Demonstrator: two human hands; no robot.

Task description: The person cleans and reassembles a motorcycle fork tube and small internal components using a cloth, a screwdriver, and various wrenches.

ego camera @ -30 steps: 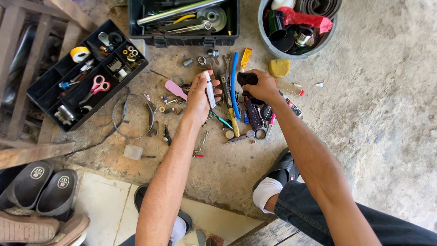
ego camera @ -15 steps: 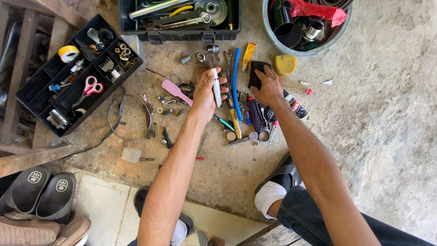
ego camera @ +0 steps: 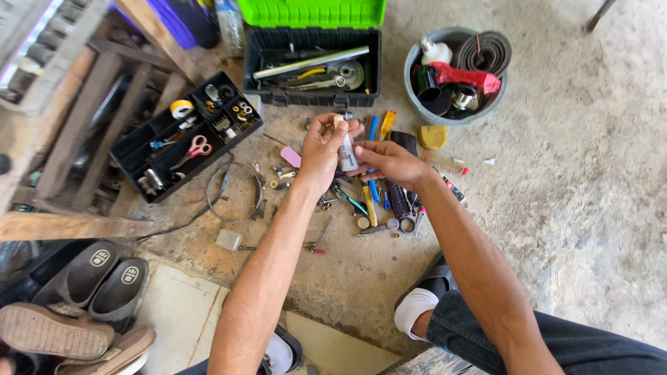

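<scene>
One head-worn view only, looking steeply down from above the person's own forearms onto a concrete floor (ego camera: 556,208). Faces forward and down: open toolbox (ego camera: 316,66) at the top edge, sandals (ego camera: 97,278) bottom left, knee bottom right. Mid-close, both arms fully in frame. No second view to share.

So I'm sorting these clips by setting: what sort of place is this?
Probably a home workshop or repair corner. An open toolbox and a parts tray sit on a rough concrete floor, with small hand tools strewn about and sandals nearby.
</scene>
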